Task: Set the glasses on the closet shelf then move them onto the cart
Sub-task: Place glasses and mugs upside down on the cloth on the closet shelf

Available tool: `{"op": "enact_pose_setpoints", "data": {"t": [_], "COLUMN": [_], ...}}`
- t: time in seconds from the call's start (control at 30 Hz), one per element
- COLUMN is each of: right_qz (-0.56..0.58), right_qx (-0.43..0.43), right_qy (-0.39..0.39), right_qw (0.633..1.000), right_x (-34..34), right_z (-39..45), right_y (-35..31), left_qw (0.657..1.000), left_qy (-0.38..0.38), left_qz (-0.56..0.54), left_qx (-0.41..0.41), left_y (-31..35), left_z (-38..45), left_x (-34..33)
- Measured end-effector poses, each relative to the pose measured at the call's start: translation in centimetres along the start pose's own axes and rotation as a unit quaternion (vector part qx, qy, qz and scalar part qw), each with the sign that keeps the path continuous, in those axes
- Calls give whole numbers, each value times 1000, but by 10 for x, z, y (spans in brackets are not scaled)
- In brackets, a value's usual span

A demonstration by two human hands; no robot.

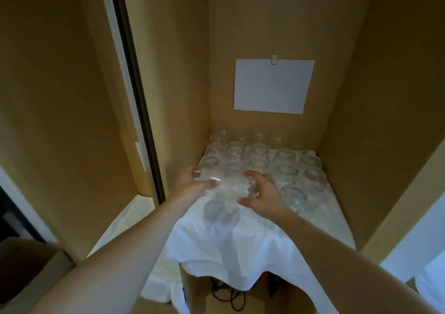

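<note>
Both hands hold clear glasses over the closet shelf.

Glass is transparent & motion-blurred, so can't tell how many pieces sit between the hands; looks like a small cluster of glasses (228,183) lying sideways. Left hand (192,183) cups the cluster's left end, fingers curled round it; right hand (261,194) grips the right end, thumb low, fingers over the top. Both forearms reach straight fwd, elbows cut off at frame bottom. More rows of upturned glasses (265,159) stand just beyond & right of the hands on a white cloth (240,246) covering the shelf (192,287); back rows fade into the wall. White paper sheet (273,86) hangs on the wall, well beyond the hands. Cables under the cloth edge are barely readable.
</note>
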State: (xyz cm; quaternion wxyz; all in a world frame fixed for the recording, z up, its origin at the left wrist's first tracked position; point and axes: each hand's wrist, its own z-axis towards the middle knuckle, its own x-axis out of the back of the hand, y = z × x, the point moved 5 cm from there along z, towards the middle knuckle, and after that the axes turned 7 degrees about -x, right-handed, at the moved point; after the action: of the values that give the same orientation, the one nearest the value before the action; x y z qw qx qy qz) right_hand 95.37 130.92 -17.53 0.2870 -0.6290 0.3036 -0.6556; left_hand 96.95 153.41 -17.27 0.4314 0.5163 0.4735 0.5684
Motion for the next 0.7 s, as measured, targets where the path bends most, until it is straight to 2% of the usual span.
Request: {"op": "enact_pose_setpoints", "data": {"t": [0.1, 0.17, 0.43, 0.7], "right_qz": [-69, -96, -179, -250], "right_qx": [22, 27, 61, 94], "right_qy": [-22, -29, -25, -34], "right_qw": [997, 995, 982, 963], "right_x": [-6, -14, -48, -79], "right_z": [4, 6, 21, 42], "right_y": [-5, -10, -39, -58], "left_qw": [976, 955, 904, 879], "left_qy": [-18, -44, -54, -66], "left_qz": [215, 288, 409, 438], "left_qx": [-27, -50, -114, -179], "left_y": [-17, -21, -17, -2], "left_z": [5, 3, 7, 31], "left_x": [18, 19, 17, 23]}}
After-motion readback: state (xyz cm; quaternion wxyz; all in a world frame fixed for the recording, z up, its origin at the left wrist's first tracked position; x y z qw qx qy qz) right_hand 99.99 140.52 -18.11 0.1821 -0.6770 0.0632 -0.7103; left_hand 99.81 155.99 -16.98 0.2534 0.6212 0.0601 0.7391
